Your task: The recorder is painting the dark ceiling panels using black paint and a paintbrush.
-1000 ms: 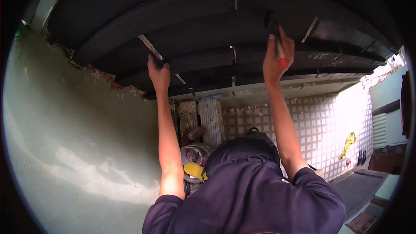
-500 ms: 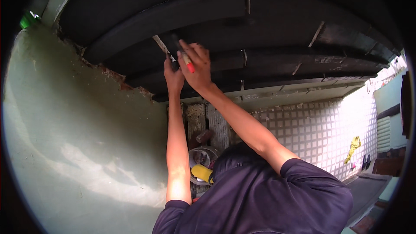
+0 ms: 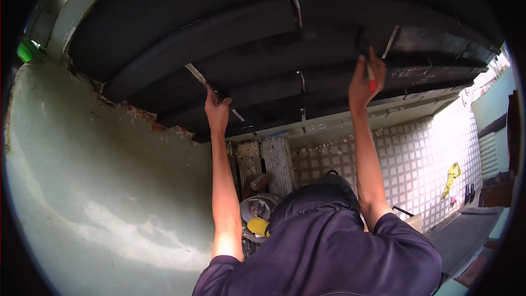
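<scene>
Overhead is a dark-painted stepped surface (image 3: 241,22) crossed by short pale strips. My left hand (image 3: 217,108) is raised to it at the end of a pale strip (image 3: 195,72), fingers closed around something dark I cannot make out. My right hand (image 3: 364,82) grips a brush (image 3: 371,81) with a pale, red-tipped handle; its dark head is blurred against the dark surface, right of centre.
A pale green wall (image 3: 93,181) with a ragged top edge stands at the left. Below lie weathered planks (image 3: 275,161), a bucket (image 3: 255,205) and a yellow object (image 3: 257,226). A tiled floor (image 3: 329,156) holds a crumpled yellow cloth (image 3: 452,178) at the right.
My right hand swung left beside my left hand, then back out to the right with the brush. My left hand stays at the pale strip; the view shifted slightly.
</scene>
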Motion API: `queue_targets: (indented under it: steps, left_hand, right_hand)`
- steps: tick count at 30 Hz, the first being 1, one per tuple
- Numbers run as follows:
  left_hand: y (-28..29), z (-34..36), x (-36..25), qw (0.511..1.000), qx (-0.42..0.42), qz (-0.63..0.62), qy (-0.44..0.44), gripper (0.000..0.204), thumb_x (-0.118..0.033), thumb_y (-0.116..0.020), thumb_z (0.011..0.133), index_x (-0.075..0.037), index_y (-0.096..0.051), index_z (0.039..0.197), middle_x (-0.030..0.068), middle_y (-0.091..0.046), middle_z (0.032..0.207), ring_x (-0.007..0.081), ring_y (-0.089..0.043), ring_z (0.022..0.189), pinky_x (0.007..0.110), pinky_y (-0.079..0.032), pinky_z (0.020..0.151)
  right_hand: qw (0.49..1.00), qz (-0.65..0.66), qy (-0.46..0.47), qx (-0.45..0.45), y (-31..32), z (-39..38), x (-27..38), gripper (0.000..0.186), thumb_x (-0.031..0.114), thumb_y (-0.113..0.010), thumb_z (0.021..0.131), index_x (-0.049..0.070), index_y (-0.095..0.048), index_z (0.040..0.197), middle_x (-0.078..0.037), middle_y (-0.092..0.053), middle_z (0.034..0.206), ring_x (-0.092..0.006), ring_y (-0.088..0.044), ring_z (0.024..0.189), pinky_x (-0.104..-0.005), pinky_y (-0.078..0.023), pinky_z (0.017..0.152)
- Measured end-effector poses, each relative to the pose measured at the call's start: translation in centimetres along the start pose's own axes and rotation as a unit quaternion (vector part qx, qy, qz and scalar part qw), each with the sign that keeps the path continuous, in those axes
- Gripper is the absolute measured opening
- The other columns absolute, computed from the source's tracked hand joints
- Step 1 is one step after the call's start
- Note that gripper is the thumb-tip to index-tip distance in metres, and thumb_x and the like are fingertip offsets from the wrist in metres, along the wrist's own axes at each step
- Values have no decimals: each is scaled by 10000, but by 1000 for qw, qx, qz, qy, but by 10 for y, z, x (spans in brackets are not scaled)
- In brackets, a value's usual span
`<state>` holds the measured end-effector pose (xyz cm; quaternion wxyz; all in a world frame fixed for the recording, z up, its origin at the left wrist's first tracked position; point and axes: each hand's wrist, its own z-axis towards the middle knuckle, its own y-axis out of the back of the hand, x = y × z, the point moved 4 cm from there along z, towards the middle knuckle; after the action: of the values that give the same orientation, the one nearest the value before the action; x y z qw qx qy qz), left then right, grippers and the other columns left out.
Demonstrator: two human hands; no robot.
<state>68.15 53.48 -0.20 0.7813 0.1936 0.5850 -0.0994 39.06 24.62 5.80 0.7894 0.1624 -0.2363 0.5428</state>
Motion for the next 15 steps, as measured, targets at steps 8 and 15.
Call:
queue_targets:
  steps: [8, 15]
  left_hand:
    - [-2, 3, 3, 999, 27, -23, -10, 837, 112, -537, 804, 49, -165, 1551, 201, -274, 1599, 245, -322, 1454, 302, -314, 1123]
    - [8, 9, 19, 995, 53, -88, 2, 844, 149, -462, 757, 68, -171, 1545, 171, -362, 1555, 196, -386, 1395, 278, -332, 1105]
  right_hand:
    - [980, 172, -26, 93, -71, -78, 123, 255, 86, -688, 889, 16, -695, 1134, -121, -634, 886, -264, -628, 791, -365, -503, 687]
    - [896, 350, 69, 264, -103, -122, 215, 353, 74, -707, 862, 39, -679, 1213, -113, -634, 926, -267, -636, 820, -367, -532, 738]
